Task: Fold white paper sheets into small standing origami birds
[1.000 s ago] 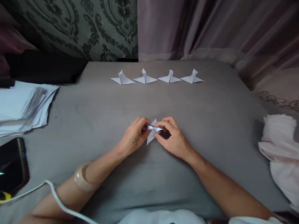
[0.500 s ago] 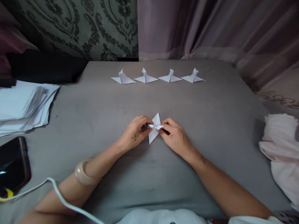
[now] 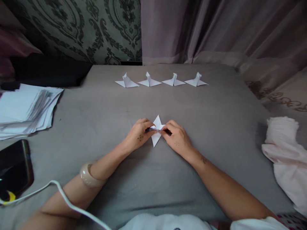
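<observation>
Between my hands is a white folded paper crane (image 3: 157, 138), one pointed wing aimed away from me and the other toward me. My left hand (image 3: 141, 133) pinches its left end between thumb and fingers. On the opposite side, my right hand (image 3: 177, 136) has thumb and forefinger closed on the right end. The fingertips cover part of the narrow middle folds. Farther back, several finished-looking paper cranes stand in a row with wings spread, among them the leftmost crane (image 3: 126, 81) and the rightmost crane (image 3: 196, 80).
A stack of white paper (image 3: 26, 108) lies at the left, with a dark phone (image 3: 16, 166) nearer me. A white cable (image 3: 72, 206) crosses over my left forearm. Crumpled pale pink cloth (image 3: 283, 150) lies at the right on the grey sheet (image 3: 216, 115). Black fabric (image 3: 50, 70) sits back left.
My right hand has shifted slightly left, its fingertips closer in on the crane's middle. The crane has turned a little, its far wing tip moving left. The camera view has shifted slightly.
</observation>
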